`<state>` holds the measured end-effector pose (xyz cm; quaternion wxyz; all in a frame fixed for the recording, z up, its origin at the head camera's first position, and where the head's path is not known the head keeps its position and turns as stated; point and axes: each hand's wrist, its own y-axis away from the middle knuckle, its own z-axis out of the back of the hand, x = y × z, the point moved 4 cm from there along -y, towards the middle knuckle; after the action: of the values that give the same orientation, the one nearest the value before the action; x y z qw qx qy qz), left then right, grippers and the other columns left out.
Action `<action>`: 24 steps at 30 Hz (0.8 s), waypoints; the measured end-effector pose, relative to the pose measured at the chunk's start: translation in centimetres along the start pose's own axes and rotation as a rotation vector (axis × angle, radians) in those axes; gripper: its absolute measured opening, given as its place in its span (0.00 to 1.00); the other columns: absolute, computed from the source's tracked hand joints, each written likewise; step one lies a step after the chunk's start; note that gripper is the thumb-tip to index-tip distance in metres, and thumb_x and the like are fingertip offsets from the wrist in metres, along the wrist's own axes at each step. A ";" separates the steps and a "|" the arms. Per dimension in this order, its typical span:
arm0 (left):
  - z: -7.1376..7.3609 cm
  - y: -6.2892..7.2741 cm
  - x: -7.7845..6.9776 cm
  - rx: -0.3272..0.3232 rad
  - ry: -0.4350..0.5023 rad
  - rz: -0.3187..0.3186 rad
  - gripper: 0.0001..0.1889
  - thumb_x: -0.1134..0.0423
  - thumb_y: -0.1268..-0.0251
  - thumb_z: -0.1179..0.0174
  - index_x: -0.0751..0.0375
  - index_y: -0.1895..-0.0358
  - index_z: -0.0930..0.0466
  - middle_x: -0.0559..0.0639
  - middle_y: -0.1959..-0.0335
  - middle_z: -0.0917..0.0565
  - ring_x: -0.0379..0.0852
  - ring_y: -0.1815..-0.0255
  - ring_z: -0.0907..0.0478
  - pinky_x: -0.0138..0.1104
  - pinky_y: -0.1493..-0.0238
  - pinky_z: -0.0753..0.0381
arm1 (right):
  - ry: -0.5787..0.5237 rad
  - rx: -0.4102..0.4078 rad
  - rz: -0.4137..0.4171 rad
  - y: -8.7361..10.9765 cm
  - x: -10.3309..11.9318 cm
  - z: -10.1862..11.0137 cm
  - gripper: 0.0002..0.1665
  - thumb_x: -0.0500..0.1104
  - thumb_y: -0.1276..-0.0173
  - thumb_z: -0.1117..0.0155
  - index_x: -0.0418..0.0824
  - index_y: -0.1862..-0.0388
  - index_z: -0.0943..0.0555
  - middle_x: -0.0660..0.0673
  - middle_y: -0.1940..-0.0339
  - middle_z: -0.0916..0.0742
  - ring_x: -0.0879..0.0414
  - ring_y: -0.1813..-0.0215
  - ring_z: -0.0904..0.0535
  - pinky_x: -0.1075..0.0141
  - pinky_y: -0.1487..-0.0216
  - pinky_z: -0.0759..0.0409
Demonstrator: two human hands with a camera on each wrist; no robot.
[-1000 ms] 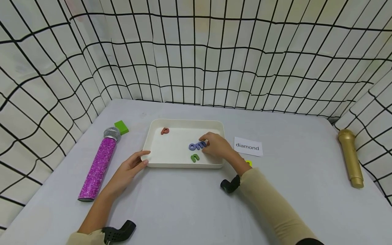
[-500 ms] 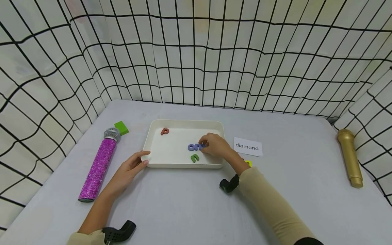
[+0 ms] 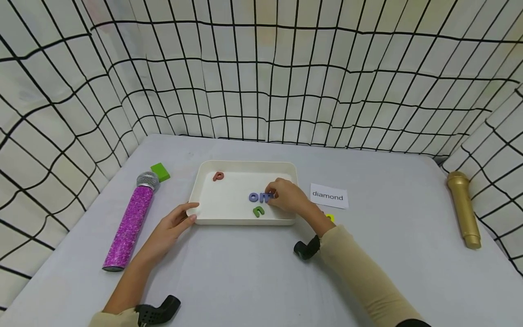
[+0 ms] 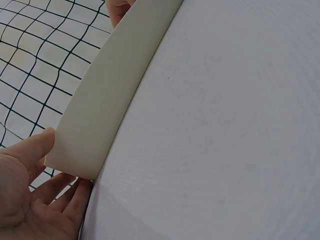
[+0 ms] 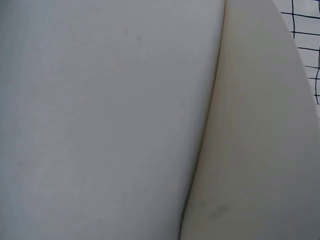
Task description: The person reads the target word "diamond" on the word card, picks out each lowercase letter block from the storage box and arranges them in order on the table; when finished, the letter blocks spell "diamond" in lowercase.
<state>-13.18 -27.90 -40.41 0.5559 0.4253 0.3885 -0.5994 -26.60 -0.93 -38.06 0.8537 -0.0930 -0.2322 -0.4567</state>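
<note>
A shallow white tray lies on the table with several small letters in it. My right hand pinches a blue letter m between thumb and fingers, covering its right part. Just left of that is a blue letter o; a green letter n lies below them. A red letter sits near the tray's back left. My left hand grips the tray's front left corner, thumb at the rim. In the left wrist view its fingers curl round the tray wall. The right wrist view hides my right hand behind the tray wall.
Right of the tray lies a white card reading "diamond", with a yellow piece partly behind my wrist. A glittery pink microphone and a green block lie left. A gold microphone lies far right. Black netting encloses the table.
My right hand has turned the blue m level beside the o, and the o has shifted slightly left and toward me. The left hand stays at the tray corner.
</note>
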 end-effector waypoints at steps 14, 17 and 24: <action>0.0 0.1 -0.2 -0.003 0.004 0.015 0.25 0.57 0.27 0.49 0.65 0.33 0.38 0.65 0.27 0.50 0.61 0.27 0.54 0.50 0.34 0.48 | 0.044 -0.046 0.097 2.9 0.4 2.0 0.15 0.38 0.39 0.31 0.39 0.52 0.18 0.48 0.59 0.19 0.55 0.59 0.23 0.66 0.58 0.22; 0.0 0.0 0.0 -0.003 -0.003 0.018 0.25 0.56 0.27 0.49 0.65 0.33 0.38 0.66 0.27 0.51 0.62 0.27 0.55 0.51 0.33 0.47 | 0.023 -0.071 0.120 3.9 0.2 2.6 0.16 0.38 0.40 0.30 0.39 0.52 0.18 0.48 0.60 0.20 0.55 0.59 0.23 0.67 0.60 0.22; 0.1 -0.2 0.2 -0.005 -0.010 0.018 0.26 0.54 0.27 0.49 0.65 0.33 0.38 0.66 0.27 0.50 0.63 0.27 0.55 0.53 0.33 0.48 | -0.036 -0.112 0.143 6.4 -0.7 4.1 0.15 0.36 0.40 0.30 0.38 0.53 0.18 0.48 0.61 0.20 0.55 0.60 0.23 0.66 0.62 0.21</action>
<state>-13.35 -28.06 -40.59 0.5643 0.4242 0.3834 -0.5955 -22.97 4.76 -34.44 0.8734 -0.1654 -0.2142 -0.4050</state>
